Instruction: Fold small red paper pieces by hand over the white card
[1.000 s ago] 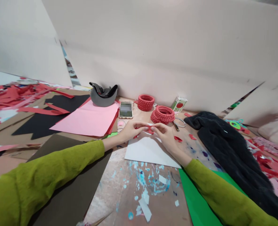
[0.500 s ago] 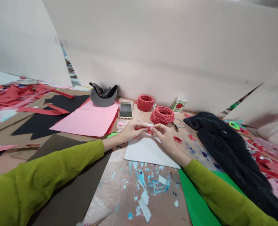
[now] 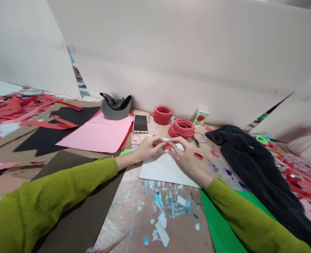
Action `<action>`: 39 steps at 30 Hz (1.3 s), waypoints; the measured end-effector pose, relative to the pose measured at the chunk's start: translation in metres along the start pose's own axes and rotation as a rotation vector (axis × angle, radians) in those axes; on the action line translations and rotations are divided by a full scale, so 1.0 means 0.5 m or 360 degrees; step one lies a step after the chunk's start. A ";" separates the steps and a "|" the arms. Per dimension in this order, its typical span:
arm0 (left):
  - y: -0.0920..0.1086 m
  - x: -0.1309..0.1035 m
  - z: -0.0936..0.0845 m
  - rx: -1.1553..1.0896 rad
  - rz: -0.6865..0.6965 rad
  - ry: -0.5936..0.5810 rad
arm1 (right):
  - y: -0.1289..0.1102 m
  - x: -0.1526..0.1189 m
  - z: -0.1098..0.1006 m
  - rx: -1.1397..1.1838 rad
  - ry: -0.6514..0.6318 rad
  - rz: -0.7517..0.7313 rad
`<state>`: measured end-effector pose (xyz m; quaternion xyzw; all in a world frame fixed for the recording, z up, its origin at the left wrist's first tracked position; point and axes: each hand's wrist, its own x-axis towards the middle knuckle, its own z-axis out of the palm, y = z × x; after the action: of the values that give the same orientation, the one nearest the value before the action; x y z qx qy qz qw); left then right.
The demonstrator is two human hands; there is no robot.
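Note:
Between the fingertips of both hands is a small red paper piece (image 3: 168, 148), partly hidden by the fingers. My left hand (image 3: 150, 147) pinches it from the left, and my right hand (image 3: 185, 154) pinches it from the right. Both are held over a white sheet (image 3: 163, 170) on the table. Just right of my right hand lie small cut red paper pieces (image 3: 198, 155). Behind the hands sit two round, textured red coils (image 3: 163, 115), the nearer coil (image 3: 181, 128) looking like stacked rings.
A phone (image 3: 140, 123) and a grey cap (image 3: 116, 107) lie at the back left, beside pink paper (image 3: 97, 133). A small carton (image 3: 200, 116) stands against the white panel. Dark cloth (image 3: 246, 158) and green paper (image 3: 218, 221) are at right; brown board (image 3: 84, 196) is at left.
Both hands stay in nearly the same place, with only slight finger movement around the red paper piece. The phone's screen now shows dark. Nothing else has visibly moved.

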<state>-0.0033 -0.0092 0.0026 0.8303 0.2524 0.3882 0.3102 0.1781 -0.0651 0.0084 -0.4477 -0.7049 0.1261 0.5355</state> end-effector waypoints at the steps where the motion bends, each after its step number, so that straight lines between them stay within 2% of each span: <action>1: 0.000 0.000 0.000 0.0018 0.0002 0.0005 | -0.002 -0.001 0.000 -0.0019 0.0028 -0.0005; 4: 0.002 0.000 -0.001 0.0031 0.0008 0.0056 | -0.011 -0.003 0.001 -0.0058 0.0056 -0.0045; 8: 0.000 0.000 -0.001 0.0017 0.0020 0.0130 | -0.022 -0.003 0.001 -0.0121 -0.0075 -0.0056; 13: -0.008 0.001 -0.002 -0.0061 -0.0025 0.0067 | -0.023 0.000 -0.001 -0.0196 -0.0174 -0.0077; 21: -0.004 -0.001 -0.002 -0.0157 -0.0099 0.0093 | -0.029 0.002 -0.002 -0.0106 -0.0338 -0.0119; 28: -0.010 -0.004 0.000 -0.0219 -0.0159 0.0058 | -0.028 0.001 0.002 -0.0112 -0.0319 -0.0145; 31: -0.010 -0.002 -0.001 -0.0258 -0.0191 0.0072 | -0.028 0.001 0.002 -0.0091 -0.0244 -0.0121; 39: -0.015 0.004 -0.001 -0.0249 -0.0145 0.0124 | -0.021 0.002 0.000 -0.0069 -0.0217 -0.0037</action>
<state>-0.0037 -0.0025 -0.0016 0.7756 0.2707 0.4241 0.3813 0.1727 -0.0703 0.0160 -0.4412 -0.7475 0.1348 0.4778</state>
